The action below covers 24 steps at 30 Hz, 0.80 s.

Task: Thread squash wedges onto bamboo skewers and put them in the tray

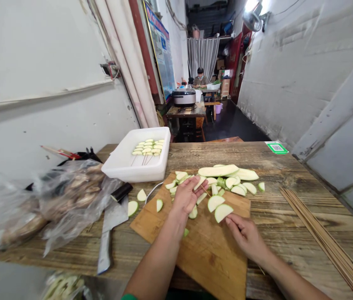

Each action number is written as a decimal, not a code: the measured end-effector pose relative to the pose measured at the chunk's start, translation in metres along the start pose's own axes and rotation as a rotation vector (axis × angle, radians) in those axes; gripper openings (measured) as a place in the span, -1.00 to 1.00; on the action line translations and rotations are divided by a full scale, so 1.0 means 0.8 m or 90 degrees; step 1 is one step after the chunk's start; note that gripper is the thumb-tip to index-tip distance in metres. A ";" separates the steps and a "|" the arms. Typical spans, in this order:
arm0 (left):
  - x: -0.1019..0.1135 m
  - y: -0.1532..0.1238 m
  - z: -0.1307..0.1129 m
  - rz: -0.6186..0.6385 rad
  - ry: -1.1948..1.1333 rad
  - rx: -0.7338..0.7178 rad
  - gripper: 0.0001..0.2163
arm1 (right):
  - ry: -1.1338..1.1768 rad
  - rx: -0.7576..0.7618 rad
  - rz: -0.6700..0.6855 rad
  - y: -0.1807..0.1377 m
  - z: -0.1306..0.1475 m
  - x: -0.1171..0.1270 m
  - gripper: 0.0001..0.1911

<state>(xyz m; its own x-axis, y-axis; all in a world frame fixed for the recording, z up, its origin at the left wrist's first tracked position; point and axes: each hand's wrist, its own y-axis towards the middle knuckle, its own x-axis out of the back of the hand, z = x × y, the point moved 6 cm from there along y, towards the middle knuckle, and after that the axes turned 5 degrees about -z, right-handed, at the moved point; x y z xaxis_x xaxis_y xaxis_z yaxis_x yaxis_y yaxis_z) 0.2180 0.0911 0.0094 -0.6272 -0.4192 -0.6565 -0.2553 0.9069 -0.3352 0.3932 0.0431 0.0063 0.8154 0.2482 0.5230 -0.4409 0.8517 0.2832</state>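
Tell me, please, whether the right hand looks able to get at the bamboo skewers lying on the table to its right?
Probably yes: the right hand rests on the cutting board's edge, and bare table lies between it and the bamboo skewers.

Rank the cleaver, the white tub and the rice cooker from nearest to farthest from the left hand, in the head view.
From the left hand:
1. Cleaver, on the table to its left.
2. White tub, beyond it, up-left, holding skewered slices.
3. Rice cooker, far back on another table.

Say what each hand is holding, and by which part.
The left hand pinches a thin skewer near its end. The right hand touches the edge of a vegetable slice; whether it grips it cannot be told.
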 end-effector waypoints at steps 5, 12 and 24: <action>-0.003 -0.002 -0.001 0.004 -0.004 -0.009 -0.88 | 0.003 -0.013 0.000 0.000 0.000 0.000 -0.69; -0.004 -0.002 -0.002 0.004 -0.029 -0.006 -0.91 | 0.023 -0.009 0.000 0.003 0.003 0.001 -0.68; -0.004 -0.002 -0.001 0.003 -0.027 -0.006 -0.93 | 0.042 -0.004 -0.009 0.001 0.009 0.004 -0.66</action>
<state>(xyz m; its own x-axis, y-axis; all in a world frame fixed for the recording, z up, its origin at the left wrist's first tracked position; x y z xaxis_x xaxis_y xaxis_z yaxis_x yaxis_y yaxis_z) 0.2196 0.0911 0.0123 -0.5968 -0.4156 -0.6864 -0.2588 0.9094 -0.3256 0.3926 0.0414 0.0137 0.8446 0.2650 0.4652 -0.4264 0.8585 0.2851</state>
